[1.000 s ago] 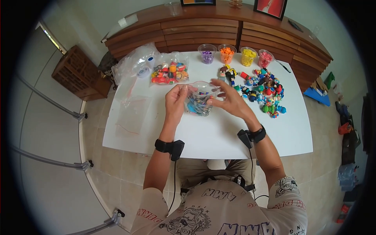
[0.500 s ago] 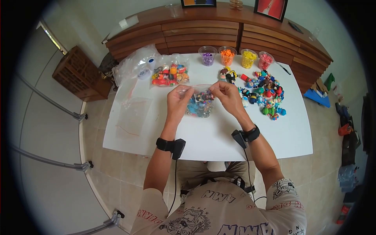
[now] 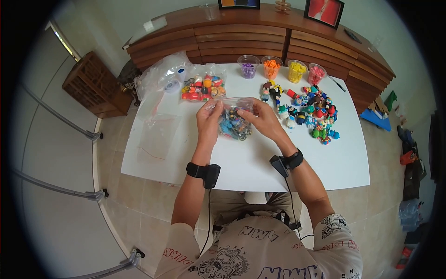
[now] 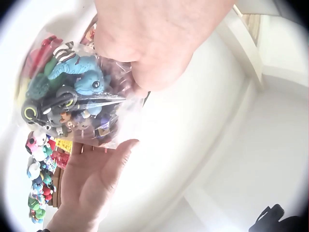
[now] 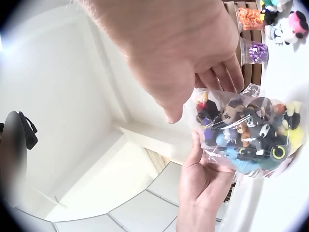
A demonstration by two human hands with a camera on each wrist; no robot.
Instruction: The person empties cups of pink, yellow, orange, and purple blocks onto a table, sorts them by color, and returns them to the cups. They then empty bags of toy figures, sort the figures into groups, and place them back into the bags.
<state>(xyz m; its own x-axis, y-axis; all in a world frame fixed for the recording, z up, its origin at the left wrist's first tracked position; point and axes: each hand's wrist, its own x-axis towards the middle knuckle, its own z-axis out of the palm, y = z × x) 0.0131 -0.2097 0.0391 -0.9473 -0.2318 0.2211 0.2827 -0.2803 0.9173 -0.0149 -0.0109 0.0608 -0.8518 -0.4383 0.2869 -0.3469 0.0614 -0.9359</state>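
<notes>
A clear plastic bag (image 3: pixel 235 131) full of small toy figures is held up over the white table, its mouth toward the top. My left hand (image 3: pixel 208 120) pinches its left upper edge between thumb and fingers. At the opposite side, my right hand (image 3: pixel 268 122) has its fingers behind the bag, and its thumb overlaps the front. From the right wrist, that thumb (image 5: pixel 170 108) stands apart from the plastic. A light blue dinosaur-like figure (image 4: pixel 89 79) shows through the bag in the left wrist view, among dark and brown figures.
A second bag of red and yellow figures (image 3: pixel 203 88) lies behind, beside crumpled clear plastic (image 3: pixel 162 69). Loose figures (image 3: pixel 318 109) are heaped at the right. Cups of purple (image 3: pixel 248 69), orange (image 3: pixel 272 69), yellow (image 3: pixel 296 72) and pink pieces (image 3: pixel 317 74) line the back edge.
My right hand came from spread fingers at the bag's open mouth to pinching its upper corner, then loosened, thumb over the front. The bag's mouth has flattened. My left hand keeps its hold.
</notes>
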